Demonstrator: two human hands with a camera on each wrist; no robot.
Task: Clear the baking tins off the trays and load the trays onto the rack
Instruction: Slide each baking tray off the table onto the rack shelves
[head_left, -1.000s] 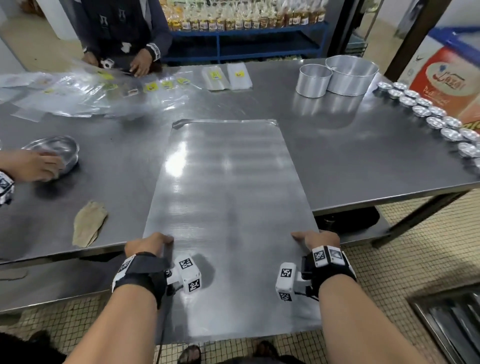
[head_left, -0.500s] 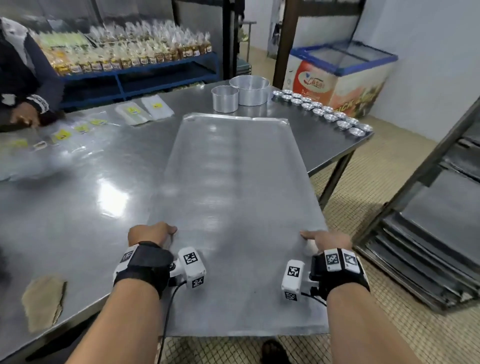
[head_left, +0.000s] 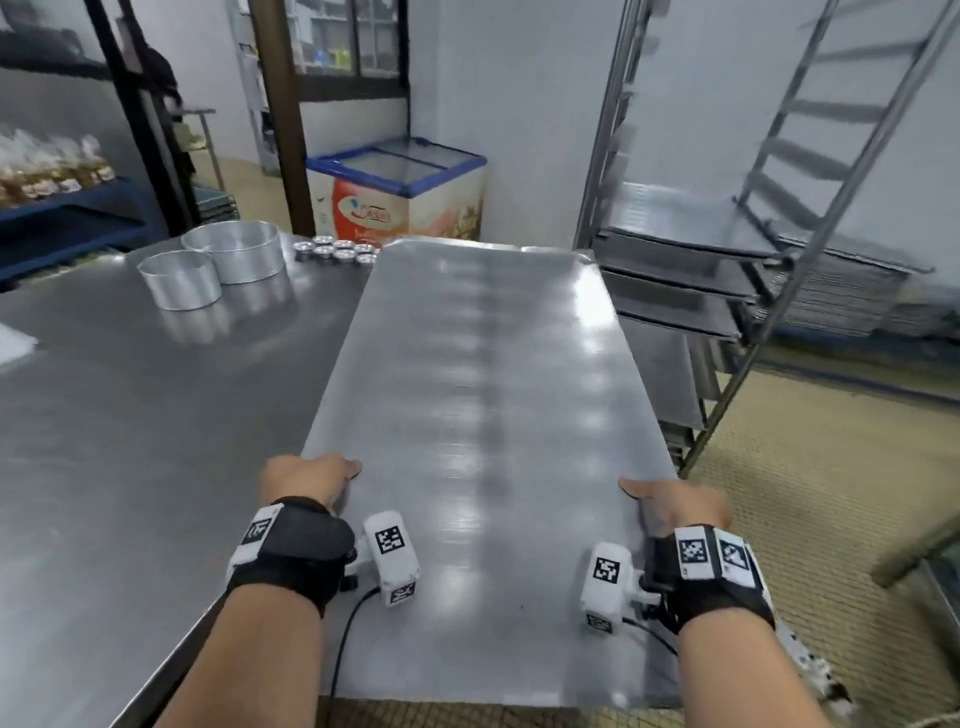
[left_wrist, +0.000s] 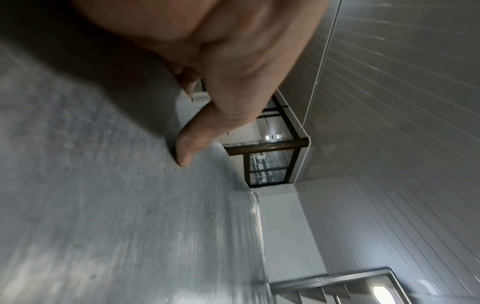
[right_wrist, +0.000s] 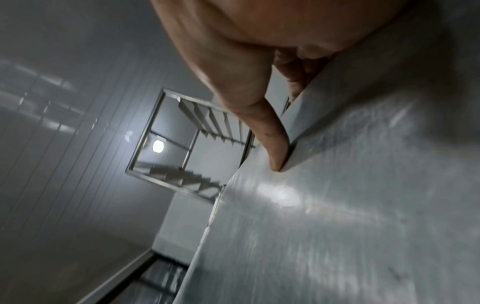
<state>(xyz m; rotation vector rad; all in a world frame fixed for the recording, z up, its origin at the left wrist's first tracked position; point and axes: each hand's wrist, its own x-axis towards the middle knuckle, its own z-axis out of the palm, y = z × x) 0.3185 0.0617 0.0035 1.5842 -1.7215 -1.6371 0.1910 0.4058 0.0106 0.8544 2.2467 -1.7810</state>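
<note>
Bare tray (head_left: 483, 415) in the frame's centre, no tins on it, carried with its near end past the tabletop (head_left: 130, 415) edge. Left hand (head_left: 304, 478) clamped on the tray's left rim, thumb on top, fingers hidden beneath; right hand (head_left: 675, 501) clamped likewise on the right rim. Two round tins (head_left: 213, 265) and a cluster of small tins (head_left: 337, 249) parked on the tabletop at upper left. Rack (head_left: 727, 270) at right, several trays already on its lower runners. Clearing apparently done for this tray; sliding it onto a free runner yet to do.
</note>
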